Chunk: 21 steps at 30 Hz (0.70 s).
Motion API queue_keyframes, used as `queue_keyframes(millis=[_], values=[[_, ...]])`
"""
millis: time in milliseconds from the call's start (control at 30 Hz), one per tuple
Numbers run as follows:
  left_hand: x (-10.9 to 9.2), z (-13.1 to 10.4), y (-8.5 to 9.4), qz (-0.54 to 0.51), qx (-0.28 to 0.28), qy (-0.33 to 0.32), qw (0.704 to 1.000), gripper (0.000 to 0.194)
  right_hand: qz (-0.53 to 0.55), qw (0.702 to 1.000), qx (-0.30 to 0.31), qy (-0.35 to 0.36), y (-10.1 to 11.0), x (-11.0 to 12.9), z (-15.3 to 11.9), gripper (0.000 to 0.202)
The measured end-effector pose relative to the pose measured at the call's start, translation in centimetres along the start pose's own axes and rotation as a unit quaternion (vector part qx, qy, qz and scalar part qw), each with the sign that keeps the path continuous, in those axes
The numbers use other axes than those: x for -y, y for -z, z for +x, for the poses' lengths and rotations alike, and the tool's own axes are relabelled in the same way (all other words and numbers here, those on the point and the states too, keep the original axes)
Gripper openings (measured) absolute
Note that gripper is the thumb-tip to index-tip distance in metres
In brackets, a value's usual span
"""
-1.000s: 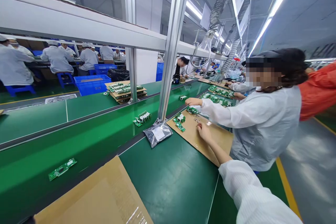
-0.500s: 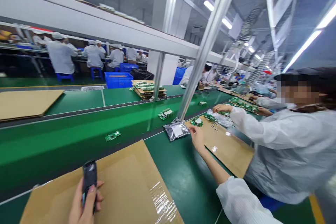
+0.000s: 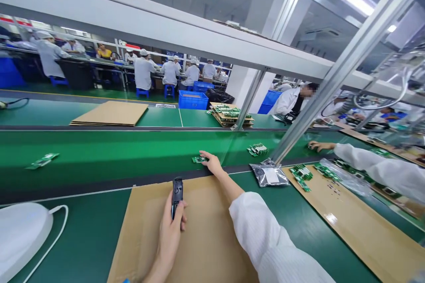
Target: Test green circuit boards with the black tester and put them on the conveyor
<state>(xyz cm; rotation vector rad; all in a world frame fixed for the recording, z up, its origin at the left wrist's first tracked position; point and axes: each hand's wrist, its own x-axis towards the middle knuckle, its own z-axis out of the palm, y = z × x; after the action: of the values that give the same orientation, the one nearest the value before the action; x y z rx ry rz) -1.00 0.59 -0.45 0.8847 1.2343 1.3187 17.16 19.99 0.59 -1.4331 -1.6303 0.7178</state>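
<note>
- I sit at a long green bench beside a green conveyor belt (image 3: 109,159), with rows of workers in white coats at other lines far behind.
- A sheet of brown cardboard (image 3: 202,239) lies on the bench right in front of me.
- My left hand (image 3: 171,234) is over that cardboard, fingers wrapped tight around a slim dark handheld device (image 3: 177,194). It stands nearly upright in my grip, its long axis pointing away from me toward the belt.
- My right hand (image 3: 212,164) is stretched forward past the far edge of the cardboard onto the belt, fingers loosely spread and gripping nothing, fingertips touching a small green circuit board (image 3: 198,159).
- That board lies flat on the belt, just left of my right fingertips, long axis running along the belt, left to right. My right hand is much nearer to it than my left.
- Another small board (image 3: 43,160) lies well apart, far down the belt to my left.
- A silvery bag (image 3: 269,174) sits to the right at the foot of a slanted metal post, and a co-worker's sleeve (image 3: 375,170) reaches in beyond it.
</note>
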Motion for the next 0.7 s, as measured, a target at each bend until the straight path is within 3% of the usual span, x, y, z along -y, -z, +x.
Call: queue_keyframes(millis=[67, 167, 300, 400, 533, 700], values=[[-0.1, 0.0, 0.0, -0.01, -0.003, 0.01, 1.0, 0.075, 0.041, 0.998, -0.024, -0.029, 0.0, 0.3, -0.7, 0.023], [-0.2, -0.1, 0.0, -0.024, -0.014, 0.012, 1.0, 0.075, 0.119, 0.991, -0.036, -0.057, -0.5, 1.6, -4.2, 0.038], [-0.6, -0.3, 0.2, -0.028, -0.065, 0.0, 0.998, 0.061, 0.219, 0.969, 0.063, -0.092, -2.1, 3.6, -11.3, 0.043], [-0.8, -0.3, 0.2, -0.003, -0.083, -0.011, 0.996, 0.051, 0.284, 0.944, 0.116, -0.12, -3.0, 4.3, -14.7, 0.041], [-0.5, -0.3, -0.1, 0.039, -0.041, 0.004, 0.998, 0.059, 0.379, 0.907, 0.124, -0.133, -3.1, 4.2, -15.0, 0.04], [-0.5, -0.4, -0.4, 0.033, 0.023, 0.028, 0.999, 0.06, 0.422, 0.887, 0.125, -0.137, -2.5, 4.6, -14.4, 0.035]])
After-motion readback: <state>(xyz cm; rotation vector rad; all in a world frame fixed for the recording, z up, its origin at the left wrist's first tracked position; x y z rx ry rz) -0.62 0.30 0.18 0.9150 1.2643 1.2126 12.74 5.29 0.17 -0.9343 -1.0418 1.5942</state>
